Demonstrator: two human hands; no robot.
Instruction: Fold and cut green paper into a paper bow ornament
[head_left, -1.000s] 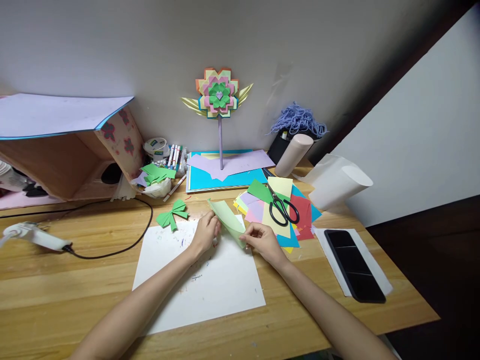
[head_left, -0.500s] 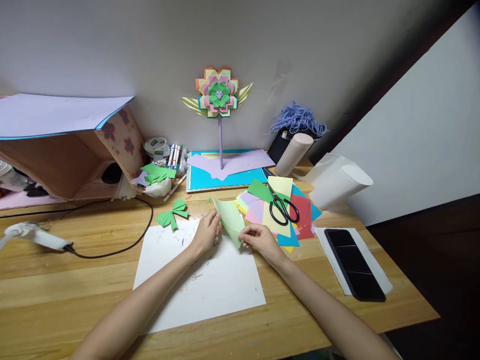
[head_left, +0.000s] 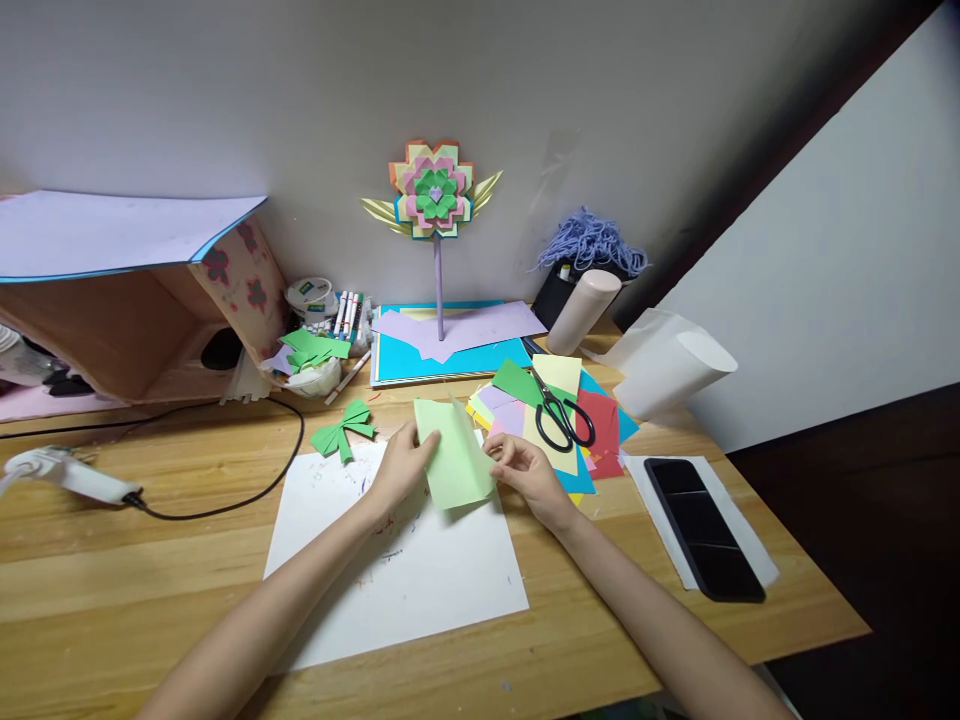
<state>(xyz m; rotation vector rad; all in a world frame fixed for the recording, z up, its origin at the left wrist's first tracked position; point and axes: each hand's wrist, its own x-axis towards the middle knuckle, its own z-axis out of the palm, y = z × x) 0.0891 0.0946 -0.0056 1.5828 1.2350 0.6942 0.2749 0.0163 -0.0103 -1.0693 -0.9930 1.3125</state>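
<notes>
A light green sheet of paper (head_left: 454, 468) with a crease near its right side is held up over the white paper (head_left: 405, 580). My left hand (head_left: 407, 462) grips its left edge, thumb in front and fingers behind. At the right edge, my right hand (head_left: 529, 475) pinches the paper between thumb and forefinger. A green folded-paper bow shape (head_left: 345, 432) lies at the top left of the white paper. Black-handled scissors (head_left: 559, 412) rest on a pile of coloured paper pieces (head_left: 598, 425), just beyond my right hand.
A paper flower (head_left: 435, 195) on a purple stem stands at the back over stacked coloured sheets (head_left: 480, 358). To the right are a phone (head_left: 705, 530) and a white paper roll (head_left: 682, 375). A glue gun (head_left: 71, 473) with its cord and an open box (head_left: 150, 330) occupy the left.
The light green paper has turned so its broad face now points toward me, with the crease on the right. Both hands still hold it, and the view has shifted slightly.
</notes>
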